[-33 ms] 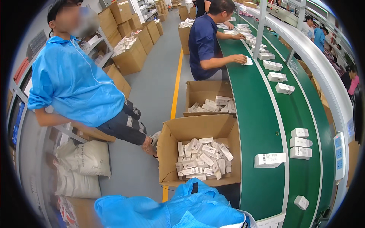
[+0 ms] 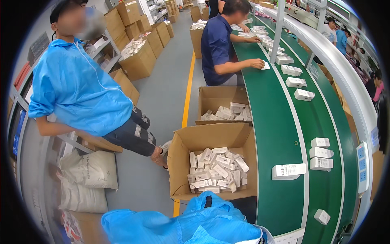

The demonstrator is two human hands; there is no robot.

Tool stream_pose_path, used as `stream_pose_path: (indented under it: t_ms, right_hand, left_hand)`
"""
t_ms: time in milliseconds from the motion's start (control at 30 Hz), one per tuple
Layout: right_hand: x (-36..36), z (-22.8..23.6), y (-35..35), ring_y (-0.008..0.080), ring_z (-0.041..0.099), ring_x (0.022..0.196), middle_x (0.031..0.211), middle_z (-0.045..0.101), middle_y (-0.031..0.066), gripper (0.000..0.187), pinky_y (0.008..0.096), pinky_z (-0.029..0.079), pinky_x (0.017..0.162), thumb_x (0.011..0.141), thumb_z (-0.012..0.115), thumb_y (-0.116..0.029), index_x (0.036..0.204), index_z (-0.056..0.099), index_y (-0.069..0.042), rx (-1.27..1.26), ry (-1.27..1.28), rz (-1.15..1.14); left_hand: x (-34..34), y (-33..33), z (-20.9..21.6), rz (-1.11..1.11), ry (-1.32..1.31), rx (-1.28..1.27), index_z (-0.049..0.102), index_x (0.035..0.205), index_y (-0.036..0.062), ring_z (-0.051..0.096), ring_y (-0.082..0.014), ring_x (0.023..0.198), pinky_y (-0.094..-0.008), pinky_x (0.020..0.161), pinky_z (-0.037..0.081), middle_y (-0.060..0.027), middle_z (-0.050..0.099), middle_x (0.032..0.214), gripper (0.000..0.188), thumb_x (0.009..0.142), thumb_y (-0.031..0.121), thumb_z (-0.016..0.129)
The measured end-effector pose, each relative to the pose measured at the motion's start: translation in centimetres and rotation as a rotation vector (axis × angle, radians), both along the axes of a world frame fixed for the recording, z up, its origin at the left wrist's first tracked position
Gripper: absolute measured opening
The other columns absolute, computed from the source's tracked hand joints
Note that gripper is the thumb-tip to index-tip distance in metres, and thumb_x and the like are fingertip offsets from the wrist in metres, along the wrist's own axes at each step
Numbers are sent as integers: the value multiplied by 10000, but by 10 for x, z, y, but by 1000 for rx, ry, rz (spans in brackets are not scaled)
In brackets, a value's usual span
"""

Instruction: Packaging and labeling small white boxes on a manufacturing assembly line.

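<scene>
Neither of my hands shows; only my blue jacket [image 2: 162, 227] fills the lower edge. Just beyond it stands an open cardboard carton [image 2: 174, 162], heaped with small white boxes [image 2: 217, 168]. To its right runs a green work surface [image 2: 280, 211] with one white box [image 2: 288, 171] lying on it at the white dividing strip. On the green lane further right, several white boxes are spread out, among them a group of three boxes [image 2: 321, 152] and a single tilted box [image 2: 322, 216] nearer me. Part of a white tray-like item [image 2: 289, 236] shows at the bottom.
A second open carton [image 2: 207, 94] of white boxes stands farther off. Beside it a person in dark blue [image 2: 219, 44] handles a small white item at the green surface. A person in a blue jacket [image 2: 77, 89] stands left, near white sacks [image 2: 91, 171]. A power strip [image 2: 362, 166] hangs at right.
</scene>
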State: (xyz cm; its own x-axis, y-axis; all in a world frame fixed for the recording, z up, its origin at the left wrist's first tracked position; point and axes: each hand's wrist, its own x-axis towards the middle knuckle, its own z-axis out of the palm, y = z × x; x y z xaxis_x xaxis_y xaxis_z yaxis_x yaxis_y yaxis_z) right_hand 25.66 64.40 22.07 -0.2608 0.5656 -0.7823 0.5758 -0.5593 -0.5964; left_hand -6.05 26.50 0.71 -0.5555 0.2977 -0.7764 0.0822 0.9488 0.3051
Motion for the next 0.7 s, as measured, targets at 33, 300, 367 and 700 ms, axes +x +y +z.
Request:
stream_pose_path:
  t_ms: [33, 300, 367, 700]
  right_hand:
    - [-3, 1, -1, 147, 598, 838, 1059, 657, 102, 322, 262, 518, 726, 923, 648, -109, 1221, 615, 7, 0, -5, -3]
    - [-13, 12, -1, 146, 599, 843, 1065, 655, 103, 324, 259, 518, 727, 924, 647, -112, 1219, 611, 17, 2, -36, -38]
    - [-18, 14, 0, 146, 599, 845, 1067, 654, 104, 324, 259, 518, 727, 924, 646, -113, 1218, 610, 19, 4, -37, -32]
    - [-13, 29, 0, 145, 600, 852, 1075, 652, 105, 328, 255, 517, 729, 925, 644, -116, 1215, 606, 32, 42, -48, -47]
  left_hand:
    - [-4, -1, 0, -1, -4, 0, 656, 1138, 111, 667, -343, 937, -454, 803, 523, -179, 687, 1000, 353, 868, 334, 613]
    - [-20, 0, 1, -27, -30, -10, 671, 1122, 105, 669, -349, 932, -457, 803, 525, -183, 690, 998, 344, 879, 335, 589]
    - [-23, -3, 4, -21, -27, -12, 675, 1118, 103, 670, -351, 931, -457, 803, 526, -185, 691, 997, 343, 882, 335, 583]
    - [-52, 12, 14, -188, -32, -17, 694, 1098, 95, 672, -358, 925, -460, 803, 528, -190, 695, 995, 344, 896, 335, 553]
